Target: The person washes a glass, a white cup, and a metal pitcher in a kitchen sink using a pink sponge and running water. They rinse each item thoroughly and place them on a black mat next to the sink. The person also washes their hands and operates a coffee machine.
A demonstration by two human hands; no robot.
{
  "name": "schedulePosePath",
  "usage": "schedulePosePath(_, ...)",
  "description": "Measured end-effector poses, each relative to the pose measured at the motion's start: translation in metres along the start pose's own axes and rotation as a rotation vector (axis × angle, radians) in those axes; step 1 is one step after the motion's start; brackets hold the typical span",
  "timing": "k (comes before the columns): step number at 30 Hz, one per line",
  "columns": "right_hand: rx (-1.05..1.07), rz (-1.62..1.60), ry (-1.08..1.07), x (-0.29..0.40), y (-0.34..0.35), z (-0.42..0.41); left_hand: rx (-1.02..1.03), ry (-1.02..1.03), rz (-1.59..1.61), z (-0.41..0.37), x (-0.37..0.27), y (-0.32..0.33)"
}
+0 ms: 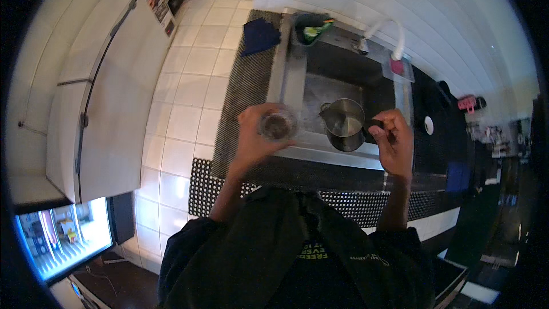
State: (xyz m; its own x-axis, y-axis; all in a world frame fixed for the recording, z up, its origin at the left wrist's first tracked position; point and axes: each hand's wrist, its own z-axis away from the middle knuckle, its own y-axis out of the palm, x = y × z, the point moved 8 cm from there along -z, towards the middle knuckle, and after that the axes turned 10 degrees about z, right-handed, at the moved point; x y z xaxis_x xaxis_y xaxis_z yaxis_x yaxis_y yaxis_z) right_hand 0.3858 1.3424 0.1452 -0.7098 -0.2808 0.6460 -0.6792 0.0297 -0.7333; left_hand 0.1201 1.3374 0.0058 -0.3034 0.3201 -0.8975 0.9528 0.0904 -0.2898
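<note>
My left hand [253,137] is wrapped around a round, clear cup [278,126] with something brownish inside, blurred, over the left front rim of the sink. At the right, my right hand [392,137] grips the dark handle of a steel spouted pitcher [345,126]. The pitcher is above the front part of the metal sink [315,90], its spout pointing left towards the cup. Its inside looks shiny; whether it holds liquid I cannot tell.
Behind the sink stand a white curved faucet [399,38] and a dark caddy [306,32] with a green item. A dark blue cloth [259,36] lies on the left mat. A white round object [429,125] is on the right counter. A lit fridge [68,231] is at lower left.
</note>
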Motion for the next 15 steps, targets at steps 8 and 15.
schedulePosePath(8,-0.541,-0.275,0.244,-0.14,-0.113,0.103,-0.398,-0.063,-0.023,0.043,0.088,-0.026)
schedulePosePath(15,-0.786,0.088,0.358,-0.284,-0.252,0.174,-0.539,-0.055,-0.182,0.051,0.091,-0.014)
